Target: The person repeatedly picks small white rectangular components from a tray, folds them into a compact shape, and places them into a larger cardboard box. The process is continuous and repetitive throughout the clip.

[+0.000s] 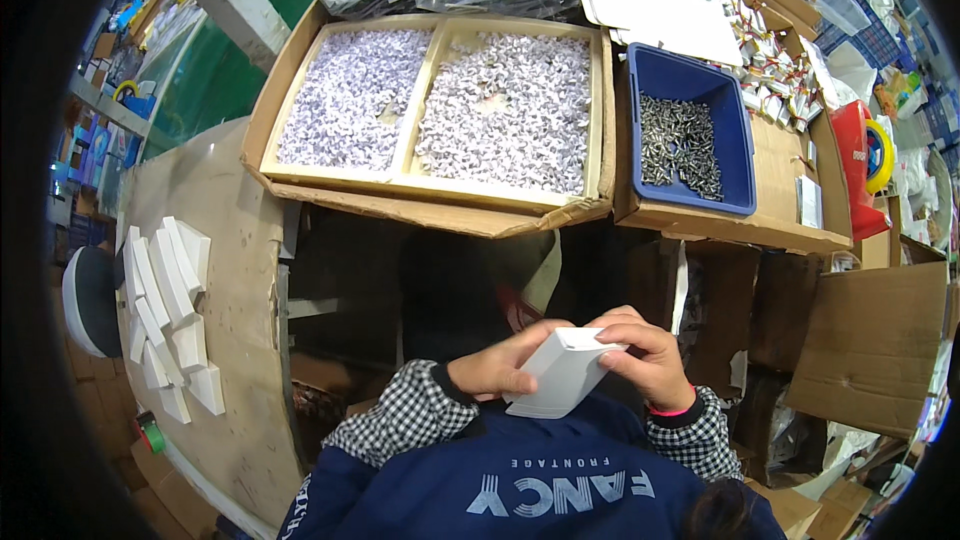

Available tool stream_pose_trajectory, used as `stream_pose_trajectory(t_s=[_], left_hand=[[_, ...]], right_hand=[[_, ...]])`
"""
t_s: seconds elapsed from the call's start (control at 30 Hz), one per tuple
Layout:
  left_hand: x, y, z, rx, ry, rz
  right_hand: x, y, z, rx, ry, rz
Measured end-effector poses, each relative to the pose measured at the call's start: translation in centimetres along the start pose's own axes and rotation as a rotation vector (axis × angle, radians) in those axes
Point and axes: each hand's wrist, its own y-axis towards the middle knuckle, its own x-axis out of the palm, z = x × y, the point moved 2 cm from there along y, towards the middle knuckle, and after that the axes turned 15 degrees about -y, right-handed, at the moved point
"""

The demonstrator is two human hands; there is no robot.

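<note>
A small white box is held tilted in front of my body, close to the dark blue apron. My left hand grips its left side, thumb on the front face and fingers behind. On the other side, my right hand pinches the box near its upper right edge, where a flap or lid seam shows. Whatever is inside the box is hidden. Several similar white boxes lie in a loose pile on the brown board to my left.
Ahead stands a cardboard carton holding a two-part cream tray full of small white pieces. Right of it, a blue bin contains small dark metal parts. A red tape dispenser stands at its right. Open cardboard cartons stand at lower right.
</note>
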Motion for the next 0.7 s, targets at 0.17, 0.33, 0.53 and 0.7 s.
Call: stream_pose_trajectory(t_s=[0.17,0.33,0.53,0.7], left_hand=[[0.8,0.6,-1.6,-0.274,-0.128,-0.038],[1.5,0.2,-2.2,-0.257,-0.198,-0.046],[2.1,-0.3,-3.2,-0.26,-0.394,-0.022],[1.7,0.2,-3.1,-0.29,-0.298,0.011]], right_hand=[[0.2,0.9,-2.2,-0.221,-0.52,0.116],[1.2,1.0,-3.2,-0.294,-0.523,0.12],[1.3,0.7,-3.0,-0.322,-0.549,0.085],[0.9,0.8,-3.1,-0.261,-0.447,0.056]])
